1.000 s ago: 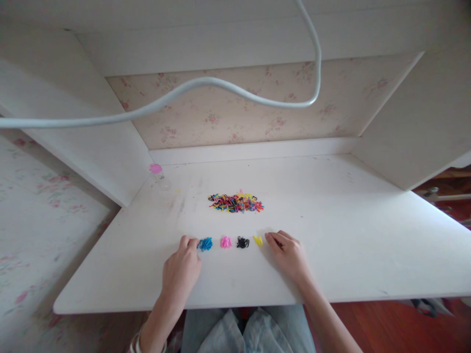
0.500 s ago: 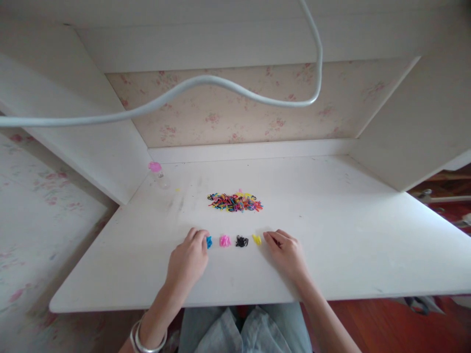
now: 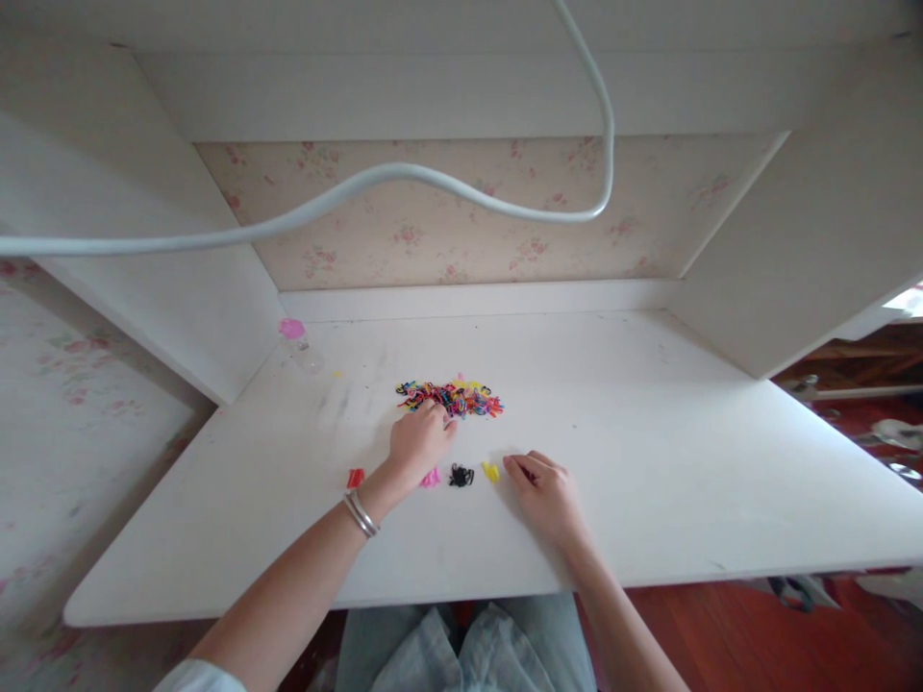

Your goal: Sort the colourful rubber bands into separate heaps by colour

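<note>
The left hand (image 3: 419, 444), at the mixed bands (image 3: 472, 396) on the counter (image 3: 663, 461), should pluck lightly to avoid scattering, with the right hand (image 3: 549, 492) curled beside the yellow bands (image 3: 491, 472), though whether either pinches anything I cannot tell.

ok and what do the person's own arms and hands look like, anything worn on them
Both hands are ungloved. Around the wrist of the left hand sit thin, rounded silvery bangles, seemingly two, and the edge of a pale sleeve shows farther up that arm. The right hand has no band at its wrist, and no sleeve shows on its forearm.
</note>
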Demonstrator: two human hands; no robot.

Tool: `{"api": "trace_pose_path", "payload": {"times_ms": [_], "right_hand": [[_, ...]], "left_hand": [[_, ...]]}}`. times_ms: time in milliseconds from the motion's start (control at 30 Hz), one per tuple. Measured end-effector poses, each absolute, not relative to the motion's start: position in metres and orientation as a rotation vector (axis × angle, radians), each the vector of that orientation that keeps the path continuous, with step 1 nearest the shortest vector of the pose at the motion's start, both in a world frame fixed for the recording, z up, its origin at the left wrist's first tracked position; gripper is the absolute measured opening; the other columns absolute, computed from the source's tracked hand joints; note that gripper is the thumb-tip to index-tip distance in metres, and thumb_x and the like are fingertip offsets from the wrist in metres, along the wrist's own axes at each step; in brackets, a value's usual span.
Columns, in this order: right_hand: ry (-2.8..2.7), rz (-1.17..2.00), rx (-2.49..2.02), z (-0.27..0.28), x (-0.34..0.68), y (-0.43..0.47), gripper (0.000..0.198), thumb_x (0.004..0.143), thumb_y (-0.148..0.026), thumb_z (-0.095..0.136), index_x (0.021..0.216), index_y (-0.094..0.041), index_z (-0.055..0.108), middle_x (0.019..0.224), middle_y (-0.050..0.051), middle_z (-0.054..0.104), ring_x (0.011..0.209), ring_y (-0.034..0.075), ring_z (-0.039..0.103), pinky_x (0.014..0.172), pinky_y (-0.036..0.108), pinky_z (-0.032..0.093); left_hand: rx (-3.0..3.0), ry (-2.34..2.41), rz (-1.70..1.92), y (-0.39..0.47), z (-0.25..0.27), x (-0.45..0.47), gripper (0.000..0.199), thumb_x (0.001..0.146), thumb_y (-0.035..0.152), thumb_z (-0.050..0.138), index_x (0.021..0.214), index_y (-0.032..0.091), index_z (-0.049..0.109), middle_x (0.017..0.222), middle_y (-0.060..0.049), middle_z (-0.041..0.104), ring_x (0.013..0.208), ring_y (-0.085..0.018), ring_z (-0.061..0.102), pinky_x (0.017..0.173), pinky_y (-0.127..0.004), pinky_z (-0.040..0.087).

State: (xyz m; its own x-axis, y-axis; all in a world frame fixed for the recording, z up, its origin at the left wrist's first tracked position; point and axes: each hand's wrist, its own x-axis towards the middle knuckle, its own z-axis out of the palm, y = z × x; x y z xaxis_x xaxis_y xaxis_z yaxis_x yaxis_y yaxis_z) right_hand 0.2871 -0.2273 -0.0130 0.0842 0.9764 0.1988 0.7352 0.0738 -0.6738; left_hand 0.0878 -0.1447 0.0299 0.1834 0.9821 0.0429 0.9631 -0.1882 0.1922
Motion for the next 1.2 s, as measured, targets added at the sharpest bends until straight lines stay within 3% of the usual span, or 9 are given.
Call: {"api": "trace_pose_path", "payload": {"times_ms": [433,633,1000,1200], "right_hand": [[-1.73,0.489,-1.732,-0.012,0.288,-0.226,0.037,0.094,-0.04,0.042,0.079,-0.025,0.072,0.074,0.001,0.063,0.066,0.012,0.057,0.063,0.022,0.036],[-1.718,0.499,-1.732,-0.011,0.287,-0.226,0.036,0.094,-0.039,0.042,0.08,-0.025,0.072,0.076,0.0,0.064,0.067,0.011,0.058,0.063,0.021,0.036],[-1.719,0.501,-1.737,-0.011,0.287,-0.228,0.037,0.094,-0.041,0.042,0.08,-0.025,0.072,0.075,0.001,0.064,0.065,0.012,0.057,0.062,0.022,0.035],[-1.72,0.5,-1.751,-0.012,0.287,-0.227,0.035,0.094,-0.04,0.043,0.081,-0.026,0.072,0.075,0.0,0.063,0.065,0.011,0.056,0.061,0.022,0.035]], "left_hand": [[2.367,1.98,0.156,-0.134,0.018,0.097,0.036,0.091,0.042,0.036,0.103,0.02,0.062,0.11,-0.009,0.059,0.09,-0.02,0.063,0.077,-0.032,0.048],[2.37,1.981,0.186,-0.133,0.019,0.096,0.036,0.093,0.036,0.032,0.102,0.02,0.062,0.109,-0.008,0.06,0.089,-0.019,0.063,0.076,-0.031,0.048],[2.301,2.022,0.283,-0.135,0.03,0.07,0.037,0.094,0.041,0.03,0.095,0.024,0.062,0.108,-0.003,0.063,0.092,-0.017,0.063,0.079,-0.029,0.048],[2.278,2.052,0.283,-0.134,0.029,0.064,0.037,0.094,0.039,0.029,0.098,0.022,0.061,0.107,-0.006,0.062,0.088,-0.019,0.064,0.075,-0.032,0.049]]}}
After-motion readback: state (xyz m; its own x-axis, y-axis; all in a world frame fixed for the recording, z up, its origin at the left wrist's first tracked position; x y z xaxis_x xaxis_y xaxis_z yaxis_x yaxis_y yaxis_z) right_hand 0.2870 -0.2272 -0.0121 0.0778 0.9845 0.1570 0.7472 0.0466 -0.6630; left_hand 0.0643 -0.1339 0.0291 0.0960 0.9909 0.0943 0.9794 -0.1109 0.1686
